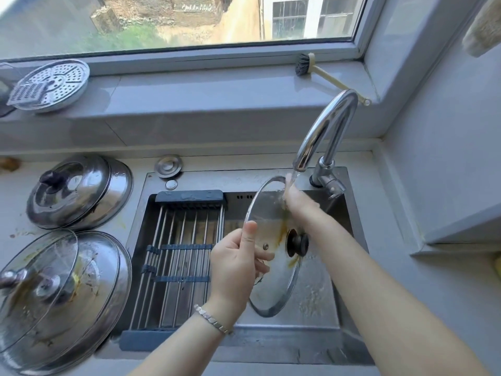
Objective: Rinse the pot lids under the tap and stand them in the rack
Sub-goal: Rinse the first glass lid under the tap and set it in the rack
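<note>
A glass pot lid (273,289) with a black knob (298,243) and yellow stains is held upright on edge over the sink (320,302). My left hand (235,263) grips its left rim, thumb on top. My right hand (298,203) presses against the lid's upper rim, right under the water running from the chrome tap (324,131). The bar rack (179,256) spans the sink's left half and holds nothing. On the counter to the left lie a steel lid (78,191) and two stacked dirty lids (62,297).
A perforated steamer plate and a grater (51,85) rest on the window sill at the left. A dish brush (320,69) lies on the sill behind the tap. A round steel cap (168,165) sits behind the sink.
</note>
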The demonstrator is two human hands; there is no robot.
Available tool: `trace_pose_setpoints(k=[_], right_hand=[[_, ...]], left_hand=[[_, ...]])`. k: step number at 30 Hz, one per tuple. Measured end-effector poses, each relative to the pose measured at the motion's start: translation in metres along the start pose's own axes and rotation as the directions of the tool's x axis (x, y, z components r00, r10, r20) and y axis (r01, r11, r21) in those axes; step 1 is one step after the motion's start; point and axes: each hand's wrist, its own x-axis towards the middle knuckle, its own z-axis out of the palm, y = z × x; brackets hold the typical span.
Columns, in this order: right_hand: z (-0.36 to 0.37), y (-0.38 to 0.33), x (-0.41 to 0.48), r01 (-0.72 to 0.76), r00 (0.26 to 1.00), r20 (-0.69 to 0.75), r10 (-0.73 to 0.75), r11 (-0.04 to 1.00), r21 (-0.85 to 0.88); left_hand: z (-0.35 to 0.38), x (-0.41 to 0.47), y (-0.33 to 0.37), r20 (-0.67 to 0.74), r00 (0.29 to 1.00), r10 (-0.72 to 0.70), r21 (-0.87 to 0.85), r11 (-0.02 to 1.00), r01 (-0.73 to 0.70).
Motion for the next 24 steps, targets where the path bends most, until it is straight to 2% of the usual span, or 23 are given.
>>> trace_pose_setpoints(k=[2, 4, 5, 6, 8, 10, 13, 16, 18, 19, 20, 21, 23, 24], right_hand=[[-0.003, 0.005, 0.015, -0.094, 0.995, -0.009, 0.096, 0.986, 0.138], [-0.001, 0.000, 0.018, -0.063, 0.989, -0.123, 0.078, 0.990, 0.124], [0.003, -0.005, 0.012, 0.002, 0.986, -0.168, 0.009, 0.998, 0.064], [0.009, -0.012, 0.000, 0.123, 0.973, -0.193, -0.124, 0.992, -0.018], [0.025, -0.023, -0.022, 0.376, 0.899, -0.184, -0.398, 0.915, -0.145], [0.039, -0.029, -0.042, 0.557, 0.784, -0.154, -0.601, 0.791, -0.252], [0.050, -0.022, -0.056, 0.751, 0.531, -0.090, -0.842, 0.518, -0.411], [0.058, 0.015, -0.065, 0.863, 0.289, -0.010, -0.957, 0.265, -0.429], [0.059, 0.052, -0.063, 0.881, 0.179, 0.086, -0.980, 0.121, -0.457], [0.055, 0.070, -0.059, 0.876, 0.154, 0.130, -0.979, 0.075, -0.477], [0.049, 0.086, -0.052, 0.866, 0.178, 0.163, -0.970, 0.077, -0.494], [0.040, 0.097, -0.044, 0.852, 0.244, 0.162, -0.956, 0.132, -0.507], [0.021, 0.114, -0.029, 0.796, 0.471, 0.109, -0.875, 0.368, -0.481], [0.012, 0.119, -0.024, 0.760, 0.554, 0.105, -0.826, 0.450, -0.470]], left_hand=[[0.000, -0.002, -0.002, 0.011, 1.000, -0.016, -0.022, 1.000, 0.016], [0.001, 0.001, -0.002, -0.006, 1.000, -0.026, -0.052, 0.998, 0.026], [0.003, 0.003, -0.001, -0.025, 0.999, -0.027, -0.058, 0.998, 0.026], [0.005, 0.006, 0.000, -0.044, 0.999, -0.021, -0.055, 0.998, 0.019], [0.009, 0.015, 0.004, -0.093, 0.996, -0.010, -0.058, 0.998, 0.004], [0.010, 0.026, 0.006, -0.188, 0.982, -0.014, -0.093, 0.996, -0.003], [0.004, 0.042, 0.009, -0.275, 0.953, -0.131, -0.265, 0.963, 0.056], [-0.010, 0.056, 0.013, -0.289, 0.917, -0.276, -0.414, 0.899, 0.140], [-0.021, 0.060, 0.014, -0.319, 0.895, -0.310, -0.423, 0.892, 0.158], [-0.025, 0.061, 0.015, -0.323, 0.894, -0.311, -0.401, 0.901, 0.169], [-0.030, 0.061, 0.013, -0.321, 0.894, -0.313, -0.378, 0.908, 0.182], [-0.034, 0.060, 0.011, -0.312, 0.894, -0.320, -0.364, 0.910, 0.198], [-0.042, 0.058, 0.007, -0.266, 0.892, -0.365, -0.377, 0.891, 0.252], [-0.045, 0.057, 0.004, -0.225, 0.888, -0.401, -0.393, 0.871, 0.294]])
